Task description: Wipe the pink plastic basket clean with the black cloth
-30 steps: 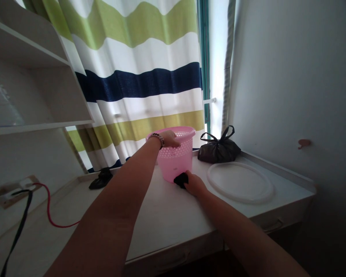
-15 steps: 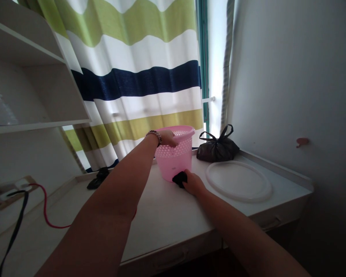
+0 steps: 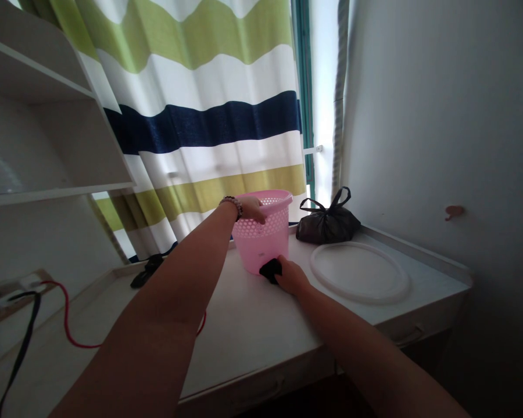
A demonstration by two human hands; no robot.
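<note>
A pink plastic basket, its upper wall pierced with holes, stands upright on the white desk. My left hand, a beaded bracelet at its wrist, is closed over the basket's near rim. Down by the basket's lower right side, my right hand grips a small black bundle. Whether that bundle is cloth or a folded bag, I cannot tell. It is at the base of the basket, close to the desk surface.
Right of the basket sits a tied black plastic bag, with a white ring lying in front. Another black item is at the back left. Red cable and dark cable run from the sockets; a shelf overhangs the left.
Both hands keep their hold on the basket and the black bundle. The view has shifted very slightly; otherwise things stay in place.
</note>
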